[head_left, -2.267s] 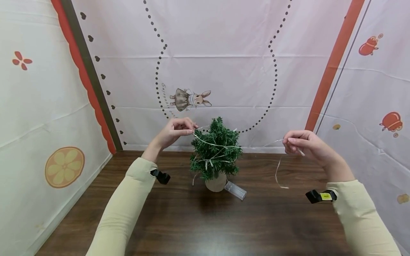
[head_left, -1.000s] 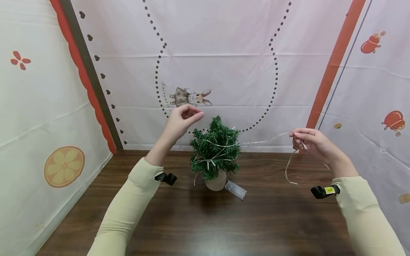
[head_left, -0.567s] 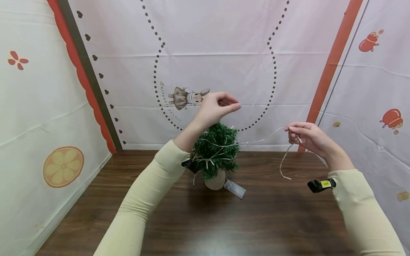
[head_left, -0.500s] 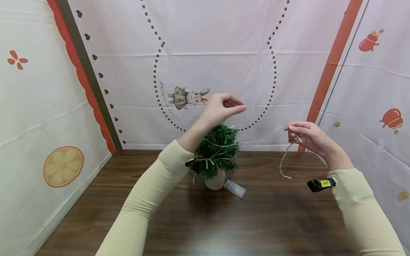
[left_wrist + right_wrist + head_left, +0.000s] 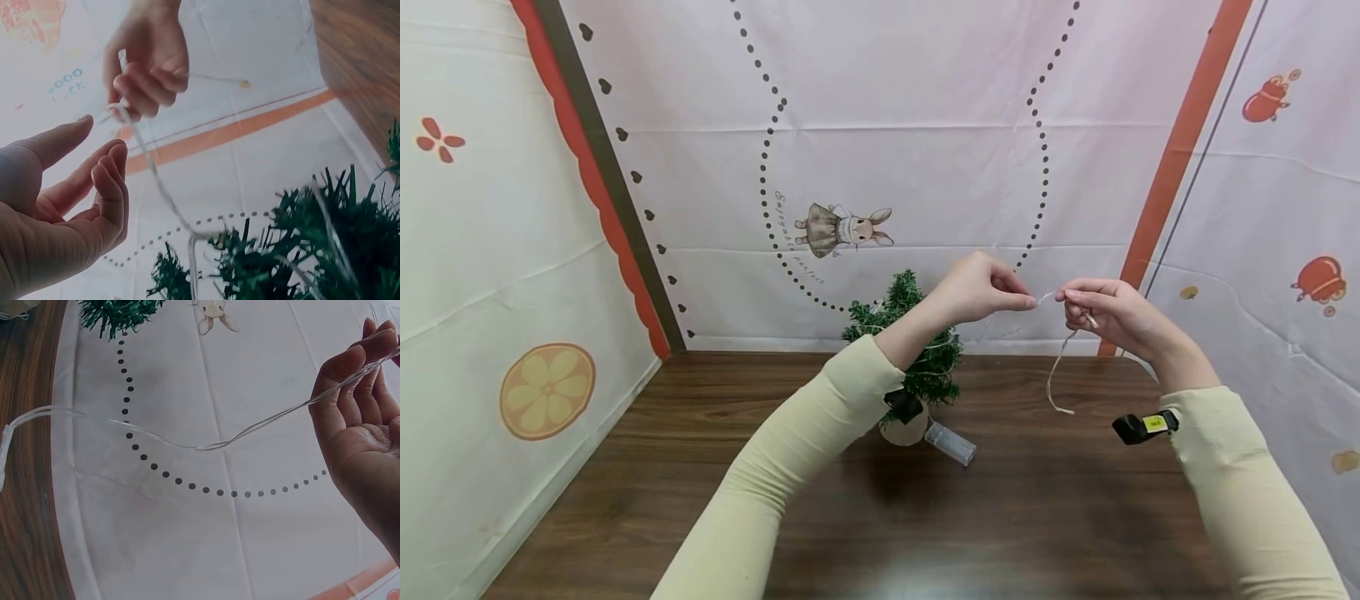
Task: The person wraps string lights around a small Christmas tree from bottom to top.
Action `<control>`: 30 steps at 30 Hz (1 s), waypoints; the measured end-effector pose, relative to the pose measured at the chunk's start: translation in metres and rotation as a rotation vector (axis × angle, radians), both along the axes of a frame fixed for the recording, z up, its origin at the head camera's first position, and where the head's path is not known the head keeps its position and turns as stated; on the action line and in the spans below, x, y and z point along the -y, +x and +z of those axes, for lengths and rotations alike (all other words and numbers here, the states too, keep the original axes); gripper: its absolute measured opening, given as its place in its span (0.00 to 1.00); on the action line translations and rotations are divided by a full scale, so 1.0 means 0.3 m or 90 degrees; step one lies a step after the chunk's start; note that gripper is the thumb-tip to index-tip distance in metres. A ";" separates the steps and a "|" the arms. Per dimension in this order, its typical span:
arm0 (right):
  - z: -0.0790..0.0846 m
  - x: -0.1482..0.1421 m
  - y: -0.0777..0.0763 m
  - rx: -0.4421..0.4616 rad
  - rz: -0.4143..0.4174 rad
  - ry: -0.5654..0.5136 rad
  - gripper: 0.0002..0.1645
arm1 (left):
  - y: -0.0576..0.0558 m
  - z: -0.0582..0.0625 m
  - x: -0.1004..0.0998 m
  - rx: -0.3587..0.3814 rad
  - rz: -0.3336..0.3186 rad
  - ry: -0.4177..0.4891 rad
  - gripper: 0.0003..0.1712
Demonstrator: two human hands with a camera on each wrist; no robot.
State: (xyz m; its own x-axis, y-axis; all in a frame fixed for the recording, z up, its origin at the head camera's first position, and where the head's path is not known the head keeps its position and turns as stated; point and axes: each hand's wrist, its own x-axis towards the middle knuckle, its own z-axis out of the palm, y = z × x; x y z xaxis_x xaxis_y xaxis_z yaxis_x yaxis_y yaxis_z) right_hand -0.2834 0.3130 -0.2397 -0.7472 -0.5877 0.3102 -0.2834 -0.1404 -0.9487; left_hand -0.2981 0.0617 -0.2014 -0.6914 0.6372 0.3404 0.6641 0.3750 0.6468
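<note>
A small artificial Christmas tree (image 5: 938, 371) on a pale round base stands on the table, partly hidden behind my left forearm. Thin clear fairy lights (image 5: 200, 448) wrap its branches and stretch over to my right hand (image 5: 1112, 315), which pinches them between thumb and fingers. A loose end dangles below that hand. Beside the right fingertips is my left hand (image 5: 981, 290), reaching across in front of the tree. In the left wrist view, a gap shows between the left hand's (image 5: 62, 206) thumb and fingers, close to the strand, with nothing gripped.
A clear plastic battery box (image 5: 951, 443) lies at the tree's base, on the right. The dark wooden table (image 5: 1000, 525) ends at a printed cloth backdrop (image 5: 910, 167), with more cloth on both sides.
My left hand let go of the strand left of the tree, rose over the treetop, and came down rightward to the right hand. The right hand kept its pinch, shifting slightly.
</note>
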 end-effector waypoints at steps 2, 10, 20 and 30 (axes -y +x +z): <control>0.003 0.006 -0.004 -0.005 0.004 0.001 0.21 | 0.004 -0.003 -0.010 0.022 -0.005 0.008 0.08; 0.011 0.022 -0.014 0.000 0.010 0.009 0.19 | -0.017 0.000 -0.012 0.092 0.011 0.046 0.04; 0.000 0.008 -0.010 0.022 0.014 0.002 0.19 | -0.073 0.069 0.062 0.185 0.062 0.092 0.02; 0.000 -0.016 -0.010 0.021 -0.011 0.015 0.19 | -0.127 0.135 0.151 0.196 0.110 0.149 0.02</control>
